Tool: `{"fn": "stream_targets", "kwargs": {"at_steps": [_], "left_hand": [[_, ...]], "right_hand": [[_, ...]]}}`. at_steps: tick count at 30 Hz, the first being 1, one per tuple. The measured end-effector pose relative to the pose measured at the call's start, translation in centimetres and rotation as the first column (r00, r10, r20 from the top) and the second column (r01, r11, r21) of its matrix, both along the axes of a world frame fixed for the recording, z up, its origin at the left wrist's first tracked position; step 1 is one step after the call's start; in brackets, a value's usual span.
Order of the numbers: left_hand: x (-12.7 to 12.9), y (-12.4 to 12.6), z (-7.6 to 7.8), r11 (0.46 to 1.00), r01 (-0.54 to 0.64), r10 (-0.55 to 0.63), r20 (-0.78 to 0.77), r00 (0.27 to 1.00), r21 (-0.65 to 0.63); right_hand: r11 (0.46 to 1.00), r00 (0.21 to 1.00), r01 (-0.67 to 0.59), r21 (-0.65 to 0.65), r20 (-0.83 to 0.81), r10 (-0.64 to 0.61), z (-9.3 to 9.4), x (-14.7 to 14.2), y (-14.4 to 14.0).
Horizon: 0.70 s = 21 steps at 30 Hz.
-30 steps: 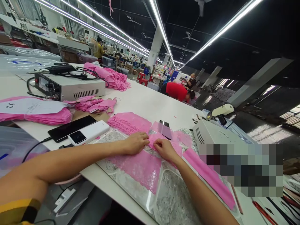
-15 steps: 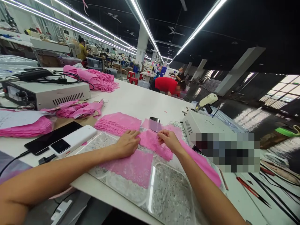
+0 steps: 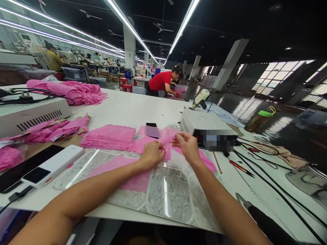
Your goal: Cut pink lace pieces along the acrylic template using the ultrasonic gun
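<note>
My left hand (image 3: pixel 152 155) and my right hand (image 3: pixel 187 146) both pinch one small piece of pink lace (image 3: pixel 165 139), lifted a little above the white table (image 3: pixel 143 105). Under my wrists lies a clear plastic template sheet (image 3: pixel 166 194) with another pink lace panel (image 3: pixel 120 170) on it. A stack of cut pink lace (image 3: pixel 109 136) sits just left of my left hand. A dark flat tool (image 3: pixel 151 129) lies behind the lace.
A white control box (image 3: pixel 206 127) stands right of my hands, a second box (image 3: pixel 30 114) at far left. A phone and white power bank (image 3: pixel 48 165) lie near left. Red-handled tools and black cables (image 3: pixel 255 170) run at right. A person in red (image 3: pixel 162 81) bends beyond the table.
The view has swung right. My hands have raised the small lace piece off the sheet and drawn closer together, both now pinching it. The person in red has straightened up.
</note>
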<state>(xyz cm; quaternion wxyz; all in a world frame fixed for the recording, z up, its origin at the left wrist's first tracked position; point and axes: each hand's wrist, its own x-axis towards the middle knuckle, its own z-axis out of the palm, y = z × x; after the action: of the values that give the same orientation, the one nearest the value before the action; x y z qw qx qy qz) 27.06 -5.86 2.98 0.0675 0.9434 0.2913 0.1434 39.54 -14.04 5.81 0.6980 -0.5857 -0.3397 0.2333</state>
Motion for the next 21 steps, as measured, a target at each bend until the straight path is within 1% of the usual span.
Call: {"fn": "stream_targets", "kwargs": {"at_steps": [1,3,4,5,6,7,8,10,11,12,13,15,17,19,21], "left_hand": [[-0.1,-0.5,0.1,0.999,0.047,-0.048,0.016,0.999,0.022],[-0.8,-1.7,0.1,0.981,0.186,-0.189,0.042,0.981,0.061],[-1.4,-2.3,-0.1,0.959,0.272,-0.276,0.049,0.96,0.077],[-2.1,-3.0,-0.4,0.928,0.362,-0.367,0.048,0.929,0.087],[-2.8,-3.6,-0.8,0.889,0.448,-0.453,0.043,0.891,0.094],[-3.5,-4.2,-1.2,0.844,0.528,-0.533,0.037,0.845,0.097],[-4.2,-4.6,-1.6,0.791,0.603,-0.608,0.032,0.793,0.102],[-5.2,-5.0,-2.2,0.668,0.735,-0.743,0.042,0.668,0.113],[-5.6,-5.1,-2.3,0.618,0.779,-0.785,0.048,0.617,0.107],[-5.7,-5.0,-2.3,0.587,0.804,-0.809,0.055,0.585,0.097],[-5.8,-4.8,-2.3,0.579,0.811,-0.816,0.061,0.575,0.083],[-5.5,-4.3,-2.1,0.606,0.793,-0.796,0.05,0.604,0.062],[-5.3,-3.7,-2.0,0.628,0.775,-0.778,0.023,0.628,0.066],[-5.3,-3.1,-2.0,0.633,0.771,-0.772,-0.011,0.635,0.068],[-5.7,-2.6,-2.0,0.645,0.761,-0.761,-0.028,0.648,0.071]], "right_hand": [[0.999,0.999,0.049,0.006,-0.005,-0.049,-0.1,0.3,-1.7],[0.991,0.991,0.132,-0.015,-0.002,-0.132,-0.8,0.7,-6.0],[0.986,0.987,0.161,-0.043,0.004,-0.161,-1.4,0.8,-8.3],[0.98,0.985,0.173,-0.098,0.025,-0.171,-2.2,0.8,-10.7],[0.957,0.98,0.189,-0.221,0.104,-0.17,-3.1,0.7,-12.9],[0.912,0.974,0.197,-0.359,0.177,-0.141,-3.9,0.6,-15.0],[0.861,0.963,0.216,-0.461,0.248,-0.109,-4.7,0.5,-16.7],[0.794,0.912,0.301,-0.529,0.402,-0.078,-5.7,0.2,-18.8],[0.775,0.881,0.337,-0.535,0.469,-0.059,-6.0,-0.1,-19.2],[0.764,0.846,0.368,-0.529,0.532,-0.039,-6.0,-0.4,-19.1],[0.759,0.807,0.391,-0.521,0.591,-0.01,-5.9,-0.8,-18.8],[0.754,0.712,0.424,-0.502,0.7,0.065,-5.7,-1.4,-17.5],[0.739,0.624,0.441,-0.51,0.766,0.156,-5.6,-1.7,-16.6],[0.718,0.581,0.455,-0.527,0.787,0.21,-5.9,-1.5,-16.6],[0.71,0.574,0.475,-0.519,0.795,0.197,-6.7,-0.9,-17.6]]}}
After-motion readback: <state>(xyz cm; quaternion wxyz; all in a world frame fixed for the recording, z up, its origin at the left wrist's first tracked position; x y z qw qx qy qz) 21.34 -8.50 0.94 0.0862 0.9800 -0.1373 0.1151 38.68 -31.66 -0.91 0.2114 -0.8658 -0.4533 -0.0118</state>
